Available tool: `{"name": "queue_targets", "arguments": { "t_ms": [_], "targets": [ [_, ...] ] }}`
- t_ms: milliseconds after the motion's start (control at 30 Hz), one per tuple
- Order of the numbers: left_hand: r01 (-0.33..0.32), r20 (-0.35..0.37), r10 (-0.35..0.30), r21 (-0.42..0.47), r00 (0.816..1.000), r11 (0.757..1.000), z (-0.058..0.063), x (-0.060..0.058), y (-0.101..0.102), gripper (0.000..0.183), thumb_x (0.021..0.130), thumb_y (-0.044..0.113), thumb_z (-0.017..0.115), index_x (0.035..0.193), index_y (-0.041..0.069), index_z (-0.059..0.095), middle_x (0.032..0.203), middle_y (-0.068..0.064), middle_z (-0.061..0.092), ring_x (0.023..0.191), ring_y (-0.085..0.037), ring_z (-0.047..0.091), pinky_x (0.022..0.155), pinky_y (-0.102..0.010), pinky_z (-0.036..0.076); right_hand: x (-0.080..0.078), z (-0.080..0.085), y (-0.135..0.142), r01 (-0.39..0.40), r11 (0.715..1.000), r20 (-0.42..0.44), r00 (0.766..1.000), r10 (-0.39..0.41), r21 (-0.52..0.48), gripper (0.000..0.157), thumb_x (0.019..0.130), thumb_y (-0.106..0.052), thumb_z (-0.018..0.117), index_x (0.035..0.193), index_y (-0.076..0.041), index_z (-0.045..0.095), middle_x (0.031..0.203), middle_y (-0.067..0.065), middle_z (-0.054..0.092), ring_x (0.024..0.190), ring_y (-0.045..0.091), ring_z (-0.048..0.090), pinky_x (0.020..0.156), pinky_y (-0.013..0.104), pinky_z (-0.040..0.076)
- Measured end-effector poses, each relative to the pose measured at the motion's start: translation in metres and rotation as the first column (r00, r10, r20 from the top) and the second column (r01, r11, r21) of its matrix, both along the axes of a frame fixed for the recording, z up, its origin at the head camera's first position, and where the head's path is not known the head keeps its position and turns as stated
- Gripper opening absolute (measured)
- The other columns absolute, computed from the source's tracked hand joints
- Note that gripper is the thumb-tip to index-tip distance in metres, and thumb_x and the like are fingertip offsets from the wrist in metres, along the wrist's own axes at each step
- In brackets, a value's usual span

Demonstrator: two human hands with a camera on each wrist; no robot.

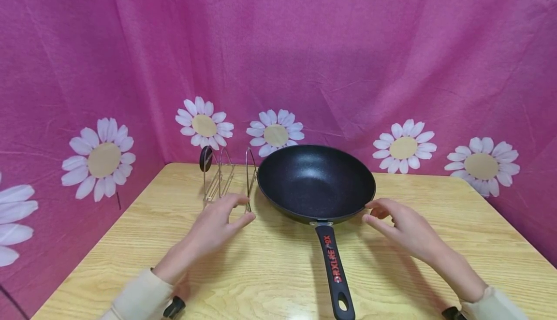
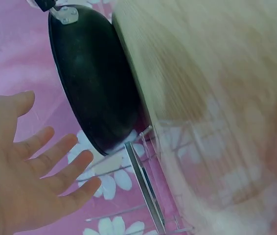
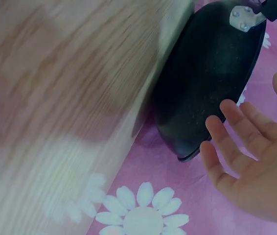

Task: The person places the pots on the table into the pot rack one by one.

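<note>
A black frying pan (image 1: 316,184) sits on the wooden table with its long handle (image 1: 334,271) pointing toward me. Red lettering runs along that handle. To the left of the pan stands a wire rack (image 1: 219,180), with a dark round piece (image 1: 206,158) at its far left end. My left hand (image 1: 213,225) hovers at the near side of the rack, fingers relaxed and holding nothing. Beside the pan's right rim is my right hand (image 1: 404,225), its fingertips close to the edge and loosely bent. The right wrist view shows these fingers (image 3: 231,142) spread alongside the pan's outer wall.
Pink cloth (image 1: 330,68) printed with white daisies hangs behind and to the left of the table (image 1: 261,281). The table's back edge lies just behind the pan and the rack. Wood surface stretches in front of both and to the right.
</note>
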State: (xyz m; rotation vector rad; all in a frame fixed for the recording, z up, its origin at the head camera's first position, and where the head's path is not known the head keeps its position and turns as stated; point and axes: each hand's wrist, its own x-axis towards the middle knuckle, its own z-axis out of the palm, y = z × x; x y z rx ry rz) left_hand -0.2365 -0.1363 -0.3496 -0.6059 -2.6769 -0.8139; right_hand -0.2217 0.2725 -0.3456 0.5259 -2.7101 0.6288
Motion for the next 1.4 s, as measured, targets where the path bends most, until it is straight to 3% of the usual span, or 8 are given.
{"name": "queue_targets", "arguments": {
  "t_ms": [100,233,467,733,1033,1400],
  "targets": [
    [0.012,0.050,-0.013,0.025,0.999,1.000,0.001,0.005,0.005,0.046,0.093,0.043,0.067,0.129,0.015,0.062,0.126,-0.001,0.066,0.119,-0.023,0.061,0.098,-0.047,0.049,0.002,0.000,-0.004,-0.035,0.999,0.005,0.999,0.035,-0.013,0.029,0.094,-0.038,0.068,0.112,-0.016,0.070,0.092,-0.013,0.071,0.085,0.003,0.063,0.072,0.028,0.050],
    [0.040,0.107,-0.046,0.060,0.993,0.997,0.004,0.012,0.015,0.042,0.094,0.044,0.066,0.127,0.019,0.062,0.124,0.004,0.066,0.116,-0.019,0.061,0.094,-0.045,0.051,0.004,0.000,-0.010,-0.078,0.996,0.031,0.996,0.080,-0.050,0.024,0.094,-0.037,0.067,0.109,-0.017,0.069,0.088,-0.014,0.070,0.080,-0.002,0.059,0.067,0.023,0.049],
    [0.079,0.065,-0.079,-0.007,0.995,0.997,0.003,0.019,0.028,0.037,0.094,0.044,0.065,0.123,0.021,0.064,0.121,0.007,0.067,0.111,-0.018,0.063,0.090,-0.041,0.052,0.008,0.001,-0.020,-0.121,0.987,0.070,0.989,0.129,-0.103,0.020,0.095,-0.033,0.066,0.108,-0.017,0.070,0.087,-0.012,0.069,0.078,-0.001,0.058,0.065,0.021,0.047],
    [0.151,0.069,-0.148,-0.036,0.987,0.988,0.000,0.025,0.038,0.036,0.095,0.045,0.062,0.121,0.021,0.064,0.120,0.006,0.068,0.106,-0.016,0.065,0.087,-0.039,0.052,0.014,0.001,-0.029,-0.178,0.975,0.128,0.972,0.195,-0.133,0.017,0.097,-0.033,0.064,0.109,-0.022,0.070,0.090,-0.011,0.069,0.080,-0.001,0.058,0.067,0.022,0.048],
    [0.231,0.097,-0.223,-0.072,0.970,0.970,0.002,0.036,0.051,0.039,0.097,0.050,0.058,0.122,0.022,0.064,0.120,0.007,0.067,0.102,-0.011,0.064,0.086,-0.034,0.052,0.015,0.002,-0.036,-0.190,0.960,0.306,0.919,0.247,-0.205,0.036,0.099,-0.038,0.059,0.118,-0.008,0.067,0.088,-0.003,0.065,0.077,0.012,0.063,0.063,0.025,0.052],
    [0.303,0.126,-0.292,-0.076,0.948,0.950,0.001,0.046,0.065,0.040,0.097,0.053,0.056,0.123,0.023,0.064,0.114,0.010,0.068,0.098,-0.007,0.064,0.084,-0.029,0.051,0.019,0.002,-0.042,-0.203,0.944,0.377,0.879,0.293,-0.259,0.040,0.101,-0.037,0.057,0.124,-0.005,0.063,0.088,0.002,0.065,0.074,0.012,0.063,0.065,0.030,0.055]
  ]
}}
